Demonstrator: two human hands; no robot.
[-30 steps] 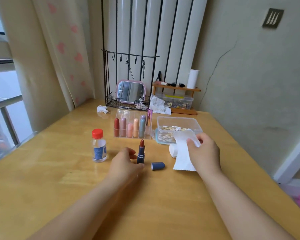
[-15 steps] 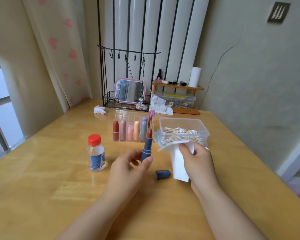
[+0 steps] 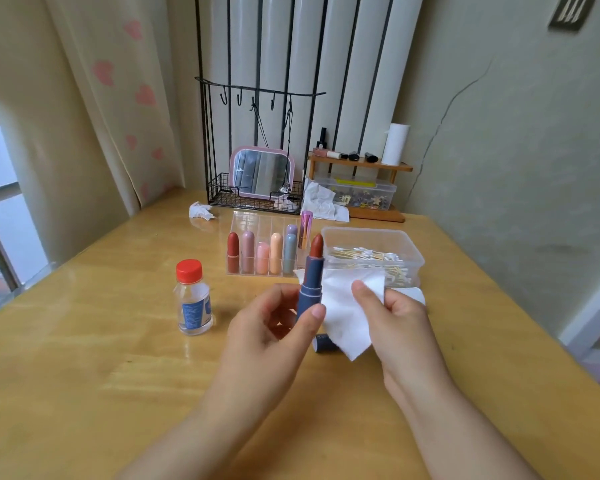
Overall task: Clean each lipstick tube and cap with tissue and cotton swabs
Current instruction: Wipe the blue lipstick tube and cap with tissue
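1. Your left hand [image 3: 271,327]: bare, with no glove, ring or watch showing.
2. Your right hand [image 3: 392,317]: bare likewise, nails short and unpainted.
3. Your forearms: both uncovered from wrist to the frame's lower edge; no sleeve, cuff, strap or bracelet shows on either.

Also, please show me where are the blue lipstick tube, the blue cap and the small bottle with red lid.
blue lipstick tube [image 3: 310,289]: head view, on the blue barrel.
blue cap [image 3: 323,344]: head view, on its visible end beside the tissue.
small bottle [image 3: 193,308]: head view, on the label.
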